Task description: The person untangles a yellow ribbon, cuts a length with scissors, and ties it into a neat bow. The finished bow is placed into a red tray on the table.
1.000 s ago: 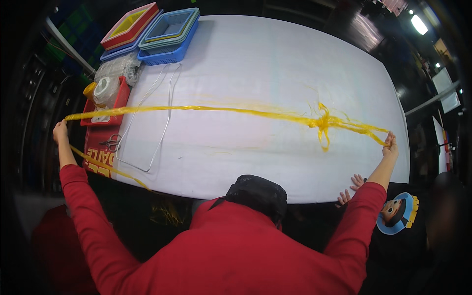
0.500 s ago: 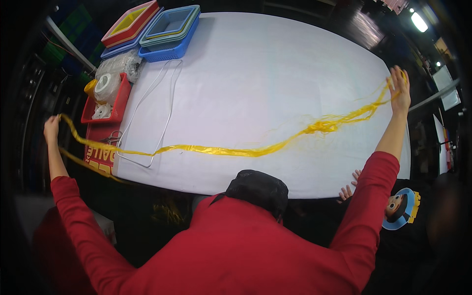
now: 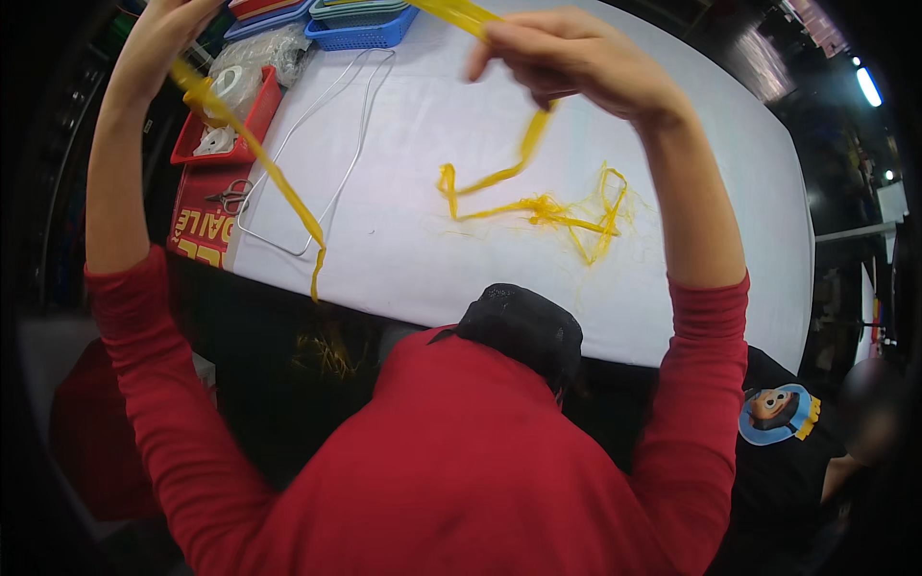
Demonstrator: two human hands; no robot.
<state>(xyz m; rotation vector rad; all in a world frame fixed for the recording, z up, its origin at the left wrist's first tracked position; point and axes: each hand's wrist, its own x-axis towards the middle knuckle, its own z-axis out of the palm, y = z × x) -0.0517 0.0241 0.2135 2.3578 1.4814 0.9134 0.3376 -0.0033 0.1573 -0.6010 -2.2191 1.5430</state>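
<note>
A long strip of yellow plastic ribbon (image 3: 499, 179) passes through my right hand (image 3: 586, 60), pinched between thumb and fingers above the table. From there one length runs up out of the picture, and the other drops to the tabletop, ending in a frayed, tangled bunch (image 3: 576, 213). My left hand (image 3: 175, 27) is raised at the upper left, its fingertips cut off by the picture's top. A yellow length (image 3: 279, 182) slants down from beside it to the table's near edge. The fingers look closed round the ribbon.
On the white table (image 3: 442, 278) lie a bent white wire loop (image 3: 357, 154) and scissors (image 3: 230, 197). A red basket (image 3: 259, 115) with rolls and bags stands left, below stacked blue trays (image 3: 355, 34). Another person in a black shirt (image 3: 768, 461) is at right.
Both hands have come up and inward from wide apart. The ribbon, stretched across the table before, now hangs slack, its frayed end lying on the tabletop. The other person's hand has left the table edge.
</note>
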